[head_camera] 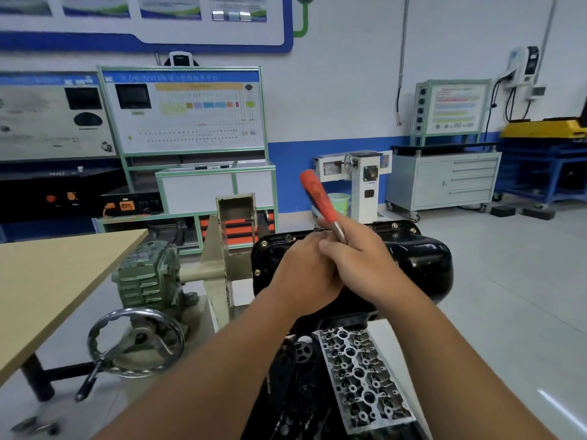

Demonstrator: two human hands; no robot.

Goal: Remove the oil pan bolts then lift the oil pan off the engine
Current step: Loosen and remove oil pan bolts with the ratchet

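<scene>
1. The black oil pan (422, 262) sits on top of the upturned engine (359, 376), which hangs on a stand. The pan has not been lifted.
2. Several bolts (394, 225) show as small gold heads along the pan's rim: at its far right corner, on its left edge and at its far left corner. Judging by these, most of the unscrewing is left to do.
3. The right hand (359, 258), above the middle of the pan, grips the metal shaft of a tool with a red handle (319, 195); the handle points up and away from the pan.
4. The left hand (305, 274) lies against the right hand, over the pan's left half, fingers curled. I cannot tell whether it grips the tool or a bolt.
5. The tool's working tip is hidden behind the hands.
6. Left of the pan stand a green gearbox (149, 274), a handwheel (136, 341) and a table (47, 281).
</scene>
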